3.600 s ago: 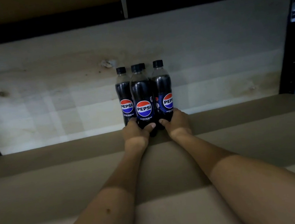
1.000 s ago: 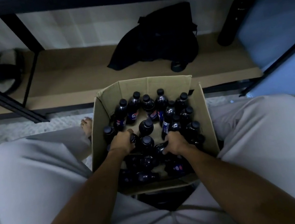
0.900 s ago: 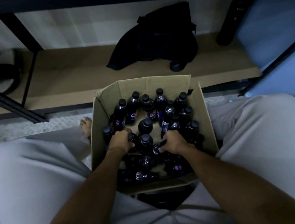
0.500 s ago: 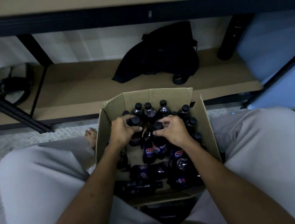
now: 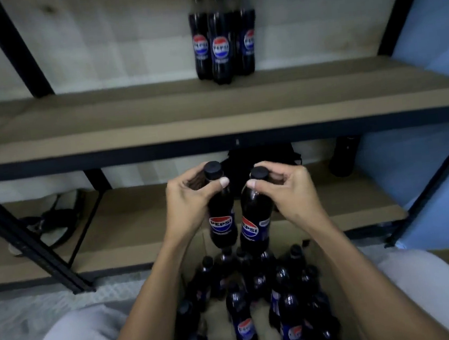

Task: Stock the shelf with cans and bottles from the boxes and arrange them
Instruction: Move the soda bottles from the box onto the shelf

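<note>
My left hand (image 5: pixel 190 201) grips the neck of a dark Pepsi bottle (image 5: pixel 222 223), held upright above the box. My right hand (image 5: pixel 287 190) grips the neck of a second Pepsi bottle (image 5: pixel 254 222) right beside it. Both bottles hang in the air below the front edge of the middle shelf (image 5: pixel 211 115). Under them the cardboard box (image 5: pixel 292 232) between my knees holds several more bottles (image 5: pixel 242 307), some upright, some lying. A cluster of Pepsi bottles (image 5: pixel 219 39) stands at the back of the middle shelf.
The black metal shelf frame (image 5: pixel 11 51) has slanted posts at left and right. On the lower shelf (image 5: pixel 128 222) lie a black bag (image 5: pixel 280 155), a dark cylinder (image 5: pixel 345 156) and sandals (image 5: pixel 47 220). A blue wall (image 5: pixel 447 172) is at right.
Both hands have lifted a bottle each out of the box and raised them toward the middle shelf. The view has tilted up, showing the shelf with the earlier bottles.
</note>
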Demonstrator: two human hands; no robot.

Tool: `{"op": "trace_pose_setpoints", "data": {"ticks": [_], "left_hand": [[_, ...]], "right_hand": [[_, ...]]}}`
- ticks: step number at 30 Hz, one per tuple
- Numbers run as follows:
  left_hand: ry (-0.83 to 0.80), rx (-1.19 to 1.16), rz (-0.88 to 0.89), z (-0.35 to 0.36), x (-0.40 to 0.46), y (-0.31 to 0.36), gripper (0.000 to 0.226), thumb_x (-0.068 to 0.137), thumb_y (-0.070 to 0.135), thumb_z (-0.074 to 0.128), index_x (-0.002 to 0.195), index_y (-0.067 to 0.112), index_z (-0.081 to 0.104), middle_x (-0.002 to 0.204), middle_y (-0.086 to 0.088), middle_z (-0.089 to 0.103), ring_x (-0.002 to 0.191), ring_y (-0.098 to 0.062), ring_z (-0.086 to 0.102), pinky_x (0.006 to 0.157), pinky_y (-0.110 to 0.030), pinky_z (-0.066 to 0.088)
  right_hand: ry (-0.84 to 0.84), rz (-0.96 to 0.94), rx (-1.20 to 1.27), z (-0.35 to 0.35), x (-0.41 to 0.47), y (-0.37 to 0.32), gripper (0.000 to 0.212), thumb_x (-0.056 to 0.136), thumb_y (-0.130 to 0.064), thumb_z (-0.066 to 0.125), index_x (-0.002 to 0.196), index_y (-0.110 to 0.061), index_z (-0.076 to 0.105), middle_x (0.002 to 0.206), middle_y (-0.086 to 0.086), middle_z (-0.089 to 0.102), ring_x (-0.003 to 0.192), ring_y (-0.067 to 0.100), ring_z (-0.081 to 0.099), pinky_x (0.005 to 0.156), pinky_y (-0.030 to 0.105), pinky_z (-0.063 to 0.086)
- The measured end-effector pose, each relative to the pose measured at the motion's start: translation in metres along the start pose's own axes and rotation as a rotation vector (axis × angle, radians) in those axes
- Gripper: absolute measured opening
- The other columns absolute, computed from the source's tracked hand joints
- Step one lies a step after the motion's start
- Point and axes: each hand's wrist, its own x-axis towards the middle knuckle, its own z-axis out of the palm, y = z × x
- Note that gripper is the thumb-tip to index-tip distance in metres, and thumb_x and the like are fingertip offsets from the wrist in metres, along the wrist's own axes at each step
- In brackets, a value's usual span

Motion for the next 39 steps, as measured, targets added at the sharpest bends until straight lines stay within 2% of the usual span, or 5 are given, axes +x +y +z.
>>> {"op": "trace_pose_setpoints", "data": {"ticks": [8, 13, 22, 31, 39], "left_hand": [[0.005, -0.051, 0.264, 0.016, 0.092, 0.121, 0.026, 0.078, 0.003, 0.077, 0.093, 0.024, 0.073, 0.088, 0.009, 0.076, 0.087, -0.006, 0.072, 0.076, -0.018, 0.053], [0.024, -0.060, 0.348, 0.028, 0.147, 0.165, 0.019, 0.079, 0.003, 0.077, 0.091, 0.018, 0.074, 0.087, 0.004, 0.077, 0.082, -0.008, 0.071, 0.075, -0.021, 0.054], [0.039, 0.055, 0.335, 0.042, 0.214, 0.136, 0.019, 0.077, 0.011, 0.079, 0.095, 0.017, 0.077, 0.089, 0.000, 0.077, 0.087, -0.018, 0.074, 0.085, -0.043, 0.058], [0.069, 0.144, 0.391, 0.045, 0.231, 0.109, 0.021, 0.086, 0.027, 0.070, 0.107, 0.028, 0.072, 0.098, 0.009, 0.075, 0.096, -0.012, 0.071, 0.091, -0.046, 0.055], [-0.059, 0.152, 0.348, 0.032, 0.188, 0.046, 0.086, 0.084, 0.009, 0.075, 0.153, 0.032, 0.028, 0.128, 0.011, 0.064, 0.117, -0.005, 0.061, 0.097, -0.026, 0.051]], "right_hand": [[0.165, -0.293, 0.133, -0.012, 0.089, -0.127, 0.011, 0.082, -0.005, 0.076, 0.085, -0.016, 0.074, 0.076, -0.007, 0.075, 0.070, 0.005, 0.067, 0.070, 0.020, 0.053], [0.221, -0.347, 0.146, -0.016, 0.145, -0.174, 0.008, 0.083, -0.007, 0.075, 0.080, -0.015, 0.073, 0.074, 0.002, 0.075, 0.068, 0.013, 0.069, 0.069, 0.031, 0.058], [0.205, -0.296, 0.098, -0.007, 0.217, -0.153, 0.003, 0.083, -0.010, 0.074, 0.085, -0.012, 0.074, 0.082, 0.005, 0.076, 0.080, 0.025, 0.074, 0.082, 0.050, 0.059], [0.174, -0.308, 0.063, -0.003, 0.235, -0.131, 0.004, 0.091, -0.021, 0.068, 0.092, -0.024, 0.068, 0.091, -0.002, 0.076, 0.088, 0.016, 0.072, 0.089, 0.046, 0.056], [0.043, -0.336, -0.005, -0.014, 0.190, -0.062, 0.075, 0.087, -0.019, 0.073, 0.149, -0.033, 0.034, 0.137, -0.016, 0.056, 0.125, 0.002, 0.054, 0.104, 0.031, 0.047]]}}
